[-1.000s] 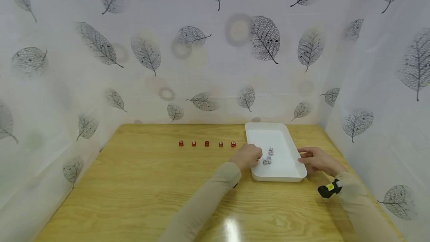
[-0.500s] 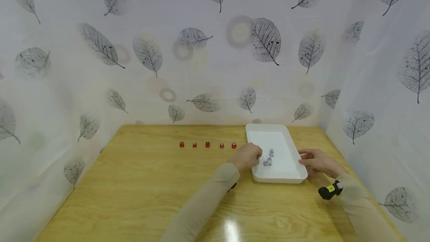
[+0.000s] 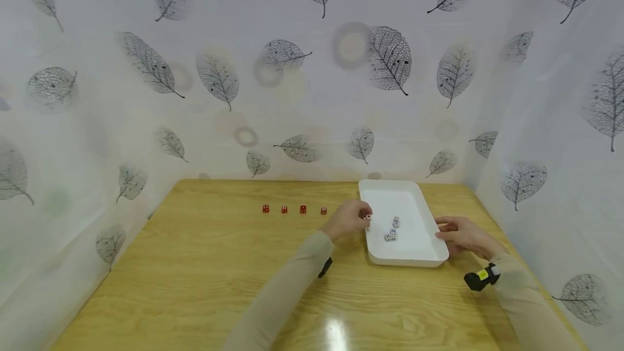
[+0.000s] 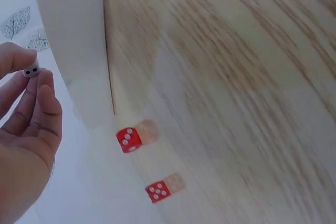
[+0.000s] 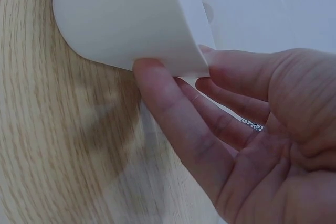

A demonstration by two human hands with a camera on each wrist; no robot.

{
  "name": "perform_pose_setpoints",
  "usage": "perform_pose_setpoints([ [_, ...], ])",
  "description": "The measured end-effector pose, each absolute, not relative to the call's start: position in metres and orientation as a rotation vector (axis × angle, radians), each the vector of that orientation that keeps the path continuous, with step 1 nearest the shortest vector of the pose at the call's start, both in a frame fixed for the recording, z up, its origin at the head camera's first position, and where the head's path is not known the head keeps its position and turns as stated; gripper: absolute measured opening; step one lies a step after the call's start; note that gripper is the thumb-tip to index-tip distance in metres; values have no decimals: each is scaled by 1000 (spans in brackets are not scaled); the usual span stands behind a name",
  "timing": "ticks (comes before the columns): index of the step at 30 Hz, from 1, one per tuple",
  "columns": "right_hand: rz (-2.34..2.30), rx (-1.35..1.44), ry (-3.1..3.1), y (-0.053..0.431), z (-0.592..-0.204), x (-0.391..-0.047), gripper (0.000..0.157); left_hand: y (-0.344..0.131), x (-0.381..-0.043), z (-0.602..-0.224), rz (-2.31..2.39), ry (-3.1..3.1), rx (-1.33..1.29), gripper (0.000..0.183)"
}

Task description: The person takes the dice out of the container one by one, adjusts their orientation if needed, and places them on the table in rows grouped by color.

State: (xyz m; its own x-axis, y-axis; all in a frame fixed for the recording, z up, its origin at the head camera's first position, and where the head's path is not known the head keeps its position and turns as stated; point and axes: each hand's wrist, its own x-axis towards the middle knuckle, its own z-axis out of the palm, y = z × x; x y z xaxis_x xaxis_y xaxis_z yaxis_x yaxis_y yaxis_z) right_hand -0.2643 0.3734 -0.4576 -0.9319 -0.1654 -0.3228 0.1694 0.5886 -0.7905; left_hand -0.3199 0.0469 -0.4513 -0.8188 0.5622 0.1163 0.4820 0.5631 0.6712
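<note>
My left hand (image 3: 347,220) pinches a white die (image 4: 31,70) between thumb and fingertips, above the tray's left rim. The die's dark pips show in the left wrist view. On the other side, my right hand (image 3: 468,236) holds the white tray (image 3: 409,261) at its right wall. In the right wrist view, the thumb is at the rim and a finger presses low on the outer wall. Three more white dice (image 3: 392,234) lie inside the tray, two of them close together. Left of the tray, several red dice (image 3: 303,209) stand in a spaced row on the table.
The wooden table (image 3: 205,275) reaches back to a pale curtain (image 3: 322,96) printed with leaves, which also closes off both sides. In the left wrist view, two red dice (image 4: 128,139) sit near the tray's outer wall.
My left hand has drawn leftward from over the tray's inside to its left rim, and the white die now shows in its fingers. The rightmost red die has become hidden behind it.
</note>
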Motion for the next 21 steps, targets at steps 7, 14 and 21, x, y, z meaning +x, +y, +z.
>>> perform_pose_setpoints([
  [7, -1277, -2, 2463, 373, -458, -263, 65, 27, -323, -456, 1135, 2708, 893, 14],
  [14, -1249, 38, 2471, 370, -453, -264, 66, 13, -323, -468, 1000, 2743, 793, 4],
  [21, -1260, 3, 2476, 372, -455, -263, 66, 12, -322, -468, 952, 2715, 681, 4],
])
